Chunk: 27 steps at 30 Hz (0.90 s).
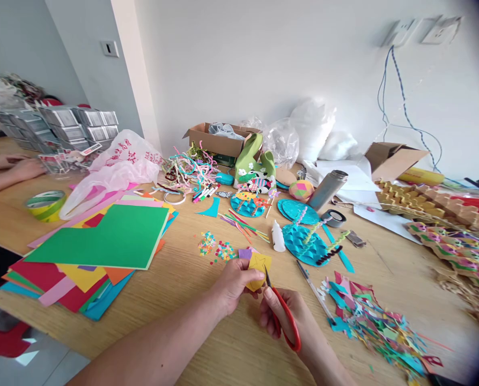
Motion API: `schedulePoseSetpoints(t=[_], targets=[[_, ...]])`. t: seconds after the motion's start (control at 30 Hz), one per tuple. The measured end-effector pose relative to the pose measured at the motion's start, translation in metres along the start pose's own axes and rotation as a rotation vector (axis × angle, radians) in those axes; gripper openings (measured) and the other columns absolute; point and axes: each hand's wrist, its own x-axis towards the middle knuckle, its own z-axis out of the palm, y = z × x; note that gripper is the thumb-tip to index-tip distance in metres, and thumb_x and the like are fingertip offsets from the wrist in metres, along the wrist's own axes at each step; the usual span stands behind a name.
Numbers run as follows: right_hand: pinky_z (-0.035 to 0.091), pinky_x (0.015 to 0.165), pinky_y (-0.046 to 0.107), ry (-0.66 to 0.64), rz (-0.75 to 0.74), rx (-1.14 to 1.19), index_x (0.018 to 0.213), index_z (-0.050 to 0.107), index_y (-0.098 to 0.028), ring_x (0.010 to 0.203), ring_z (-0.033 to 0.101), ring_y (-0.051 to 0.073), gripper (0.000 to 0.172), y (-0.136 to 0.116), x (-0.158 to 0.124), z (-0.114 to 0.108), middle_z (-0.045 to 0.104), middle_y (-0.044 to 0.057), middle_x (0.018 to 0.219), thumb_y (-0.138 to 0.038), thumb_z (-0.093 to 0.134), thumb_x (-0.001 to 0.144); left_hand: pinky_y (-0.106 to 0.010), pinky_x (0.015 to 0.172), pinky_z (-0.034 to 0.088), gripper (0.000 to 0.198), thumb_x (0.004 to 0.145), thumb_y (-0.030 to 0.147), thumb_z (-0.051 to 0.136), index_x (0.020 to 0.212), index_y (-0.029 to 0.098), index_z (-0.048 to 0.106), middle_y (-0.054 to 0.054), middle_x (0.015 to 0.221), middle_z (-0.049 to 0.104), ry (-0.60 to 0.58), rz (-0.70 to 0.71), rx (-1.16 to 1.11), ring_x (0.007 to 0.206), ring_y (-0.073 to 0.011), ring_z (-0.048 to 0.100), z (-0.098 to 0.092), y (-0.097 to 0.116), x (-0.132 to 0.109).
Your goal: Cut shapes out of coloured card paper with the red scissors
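My left hand (239, 281) pinches a small piece of yellow paper (258, 262) that has a star-like outline drawn on it. Red-handled scissors (289, 321) are gripped in my right hand (287, 311), their dark blades at the paper's right edge. How far the blades are apart is too small to tell. Just beyond the paper lie a purple paper scrap (245, 253) and small heaps of colourful paper dots (225, 250). A white glue bottle (278, 236) lies farther on, and a pen (314, 287) rests to the right of my right hand.
Coloured paper sheets (102, 238) pile up at left beside a tape roll (46, 206). Paper scraps (384, 327) spread at right. Blue paper discs (303, 244), a metal flask (328, 190) and egg cartons (456, 252) stand beyond. Another person's hand (26, 170) rests at far left.
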Motion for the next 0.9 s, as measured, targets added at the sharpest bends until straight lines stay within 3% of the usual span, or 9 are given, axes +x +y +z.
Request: schedulePoseSetpoints(t=[0.9], targets=[[0.034, 0.035, 0.018, -0.013, -0.003, -0.023, 0.061, 0.052, -0.014, 0.036, 0.048, 0.008, 0.06, -0.0002, 0.0, -0.0004, 0.058, 0.004, 0.049, -0.073, 0.049, 0.072, -0.021, 0.046, 0.035, 0.01, 0.059, 0.019, 0.06, 0.065, 0.012, 0.057, 0.001, 0.056, 0.055, 0.01, -0.01, 0.017, 0.047, -0.0077, 0.047, -0.0022, -0.0008, 0.0018]])
